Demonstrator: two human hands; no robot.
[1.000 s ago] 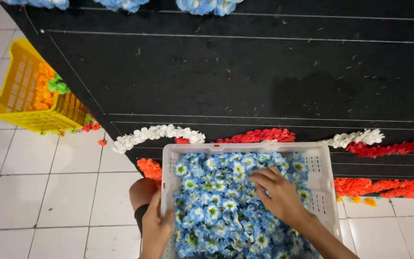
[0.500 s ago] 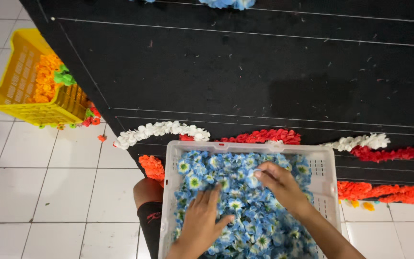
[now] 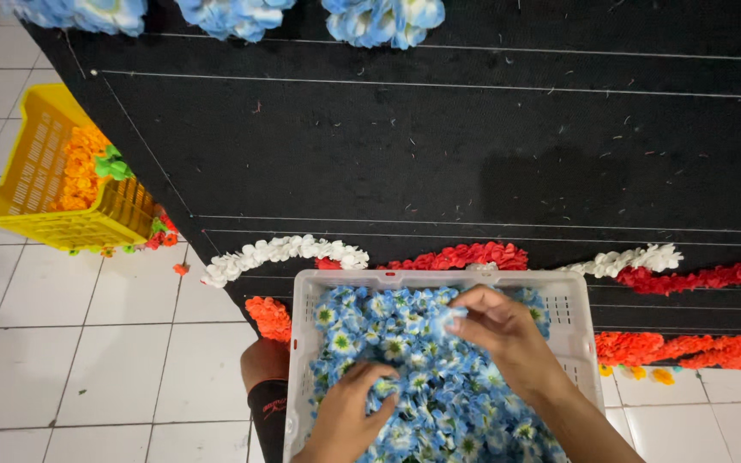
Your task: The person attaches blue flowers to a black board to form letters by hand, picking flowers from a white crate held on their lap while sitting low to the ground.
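White floor tiles [image 3: 62, 343] meet a big black board [image 3: 439, 146], and a white crate [image 3: 302, 309] of blue flowers [image 3: 422, 386] sits at its edge. Right hand [image 3: 499, 330] pinches one bloom [image 3: 448, 319] by its petals; left hand [image 3: 349, 411] curls, fingers digging into the pile. These look featherlight, soft and crushable, so gentle fingertip pinches near the centre suit best.

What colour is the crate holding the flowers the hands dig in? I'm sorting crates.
White crate, head view.
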